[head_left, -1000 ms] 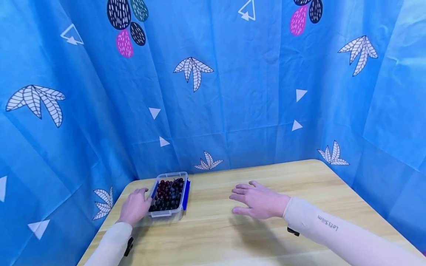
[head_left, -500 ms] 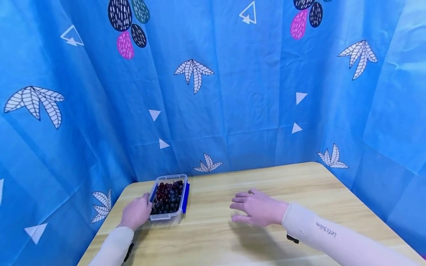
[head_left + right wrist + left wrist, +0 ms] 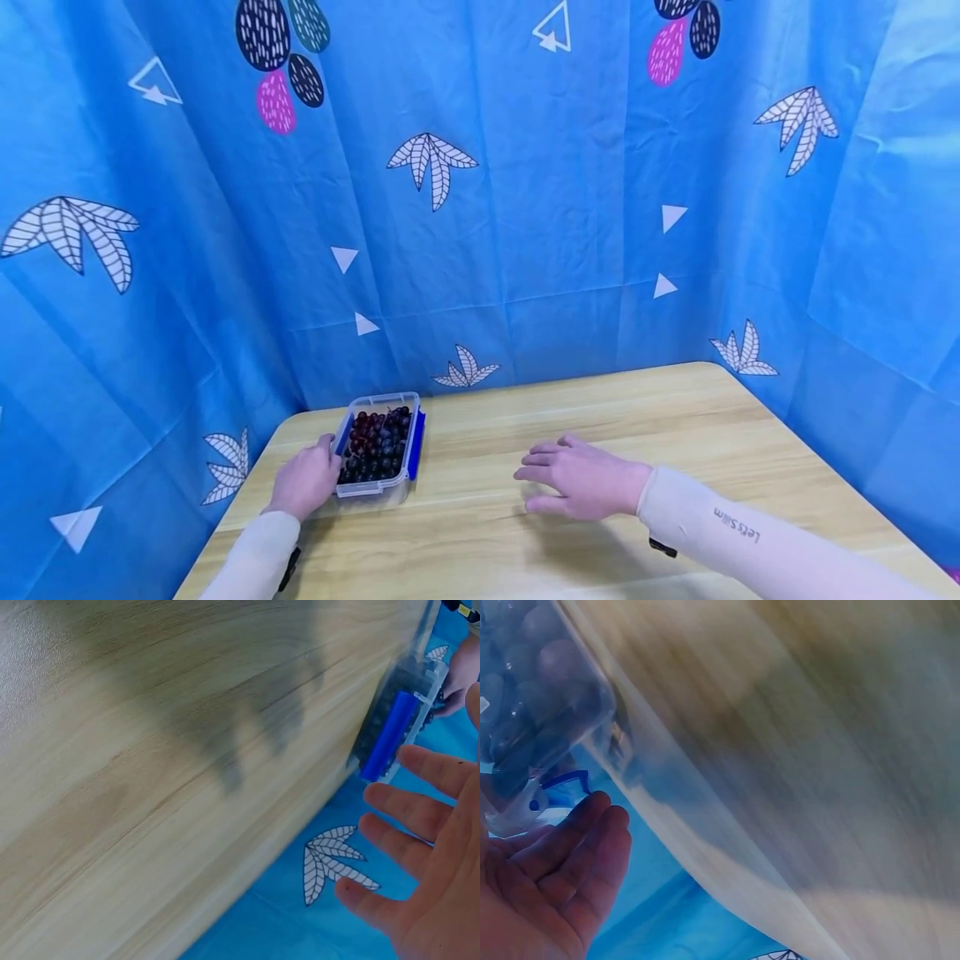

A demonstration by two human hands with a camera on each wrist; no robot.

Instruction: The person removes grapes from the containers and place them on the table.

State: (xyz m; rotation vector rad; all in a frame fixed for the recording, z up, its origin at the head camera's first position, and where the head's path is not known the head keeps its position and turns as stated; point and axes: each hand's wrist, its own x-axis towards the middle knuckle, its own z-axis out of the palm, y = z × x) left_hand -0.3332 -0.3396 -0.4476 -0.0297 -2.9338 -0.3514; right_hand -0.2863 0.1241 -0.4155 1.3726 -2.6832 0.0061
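Observation:
A clear plastic food container (image 3: 375,493) with blue side clips (image 3: 417,446) stands at the left of the table, full of dark red and black grapes (image 3: 382,446). My left hand (image 3: 303,479) grips its left side, knuckles up beside the rim. From below, the left wrist view shows the fingers (image 3: 574,874) of that hand bent at a blue clip (image 3: 566,787); the thumb is mostly hidden. Over the middle right of the table hovers my right hand (image 3: 581,479), fingers spread and holding nothing. In the right wrist view its palm (image 3: 442,907) faces the camera.
The light wood table (image 3: 480,533) has rounded far corners. A blue patterned curtain (image 3: 525,208) hangs close behind it and along both sides. Black wrist straps (image 3: 288,569) show under the pale sleeves (image 3: 742,525).
My left hand's fingers have folded down along the container's left side from a flatter reach. The right hand has stayed nearly in place, and the container has hardly moved.

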